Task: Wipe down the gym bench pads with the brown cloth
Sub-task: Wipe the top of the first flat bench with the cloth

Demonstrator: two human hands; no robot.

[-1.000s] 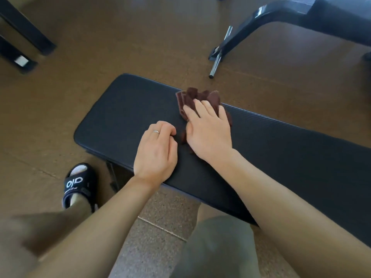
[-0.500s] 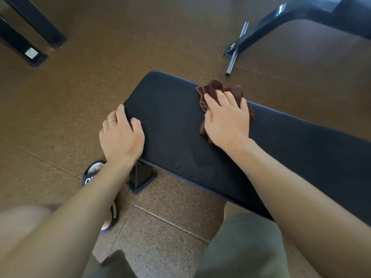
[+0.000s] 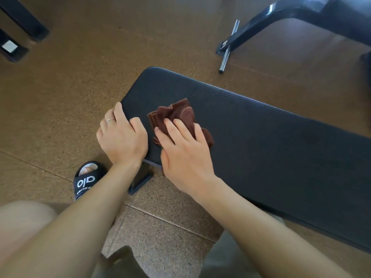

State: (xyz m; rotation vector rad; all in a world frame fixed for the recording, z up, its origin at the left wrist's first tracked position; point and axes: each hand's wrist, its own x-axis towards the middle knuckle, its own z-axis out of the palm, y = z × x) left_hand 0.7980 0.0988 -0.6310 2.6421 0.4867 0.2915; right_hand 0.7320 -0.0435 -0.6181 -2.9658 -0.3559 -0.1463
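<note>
A long black bench pad (image 3: 261, 141) runs from the centre to the lower right. The crumpled brown cloth (image 3: 176, 115) lies on the pad near its left end. My right hand (image 3: 184, 153) lies flat on the cloth with straight fingers, pressing it to the pad. My left hand (image 3: 122, 137) grips the pad's left end, fingers curled round the edge and thumb on top; a ring is on one finger.
Brown speckled floor (image 3: 100, 67) surrounds the bench. Another black machine frame (image 3: 281, 19) with a chrome bar (image 3: 228, 47) stands at the upper right. Black frame feet (image 3: 20, 27) sit at the upper left. My sandalled foot (image 3: 86, 179) is by the bench leg (image 3: 140, 179).
My right hand has slid the cloth from the pad's far edge toward the near left end. My left hand, on top of the pad a second ago, now holds its left end.
</note>
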